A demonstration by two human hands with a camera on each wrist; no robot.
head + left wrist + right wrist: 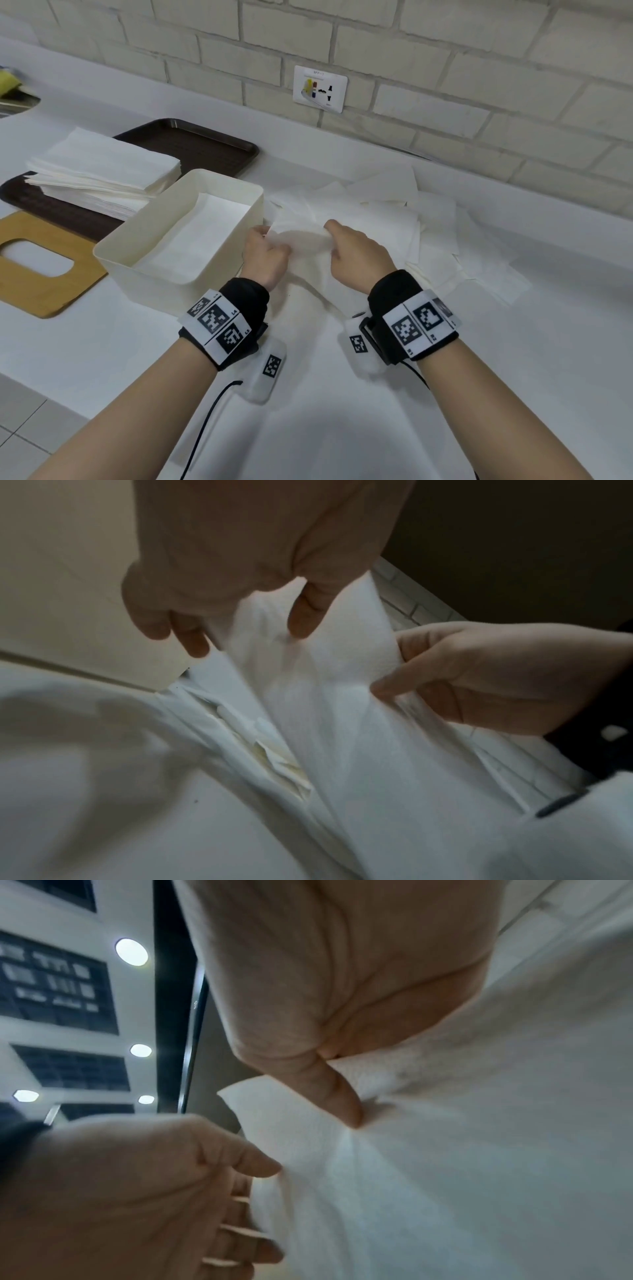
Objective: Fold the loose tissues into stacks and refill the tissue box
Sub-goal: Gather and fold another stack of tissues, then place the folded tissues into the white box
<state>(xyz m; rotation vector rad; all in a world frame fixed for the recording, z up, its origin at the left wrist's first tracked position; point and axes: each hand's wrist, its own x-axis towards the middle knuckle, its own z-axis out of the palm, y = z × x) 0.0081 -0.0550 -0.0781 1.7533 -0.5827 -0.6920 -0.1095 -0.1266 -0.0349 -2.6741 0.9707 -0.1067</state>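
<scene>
Both hands, left hand (265,255) and right hand (359,255), pinch one thin, white, crinkled tissue sheet (301,240), lifted taut between them.

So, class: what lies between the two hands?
A tissue, pinched by the left hand and right hand, spans the gap; clearest in the head view.
</scene>
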